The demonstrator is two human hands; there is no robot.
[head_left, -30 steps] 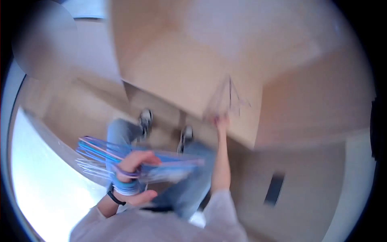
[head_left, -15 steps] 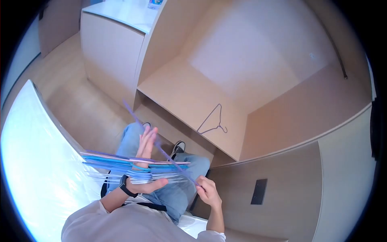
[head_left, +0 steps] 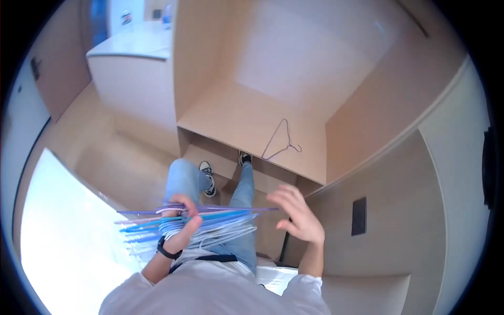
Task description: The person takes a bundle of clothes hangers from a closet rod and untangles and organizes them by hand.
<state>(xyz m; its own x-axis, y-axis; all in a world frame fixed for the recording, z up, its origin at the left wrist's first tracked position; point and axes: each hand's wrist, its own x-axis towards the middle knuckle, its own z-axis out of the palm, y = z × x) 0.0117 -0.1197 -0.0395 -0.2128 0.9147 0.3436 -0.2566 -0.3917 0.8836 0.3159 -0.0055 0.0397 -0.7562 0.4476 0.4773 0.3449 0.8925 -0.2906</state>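
Note:
My left hand (head_left: 184,223) is closed around the hooks of a stack of several clothes hangers (head_left: 226,226), purple and pink at the top, then blue, with white ones nearest my body. The stack lies across in front of my lap. My right hand (head_left: 296,215) hovers to the right of the hanger ends, fingers apart, holding nothing. A single purple hanger (head_left: 271,142) rests on the wooden wardrobe shelf (head_left: 226,110) ahead of me, its hook pointing right.
A wardrobe rail (head_left: 413,18) runs at the upper right. At left stands a cabinet with a white top (head_left: 131,44). A plastic-covered white surface (head_left: 68,226) lies at my left, and a dark panel (head_left: 359,216) is set in the right-hand board.
The purple hanger that my right hand held has joined the stack in my left hand. My right hand has let go and moved up and right. The view has shifted.

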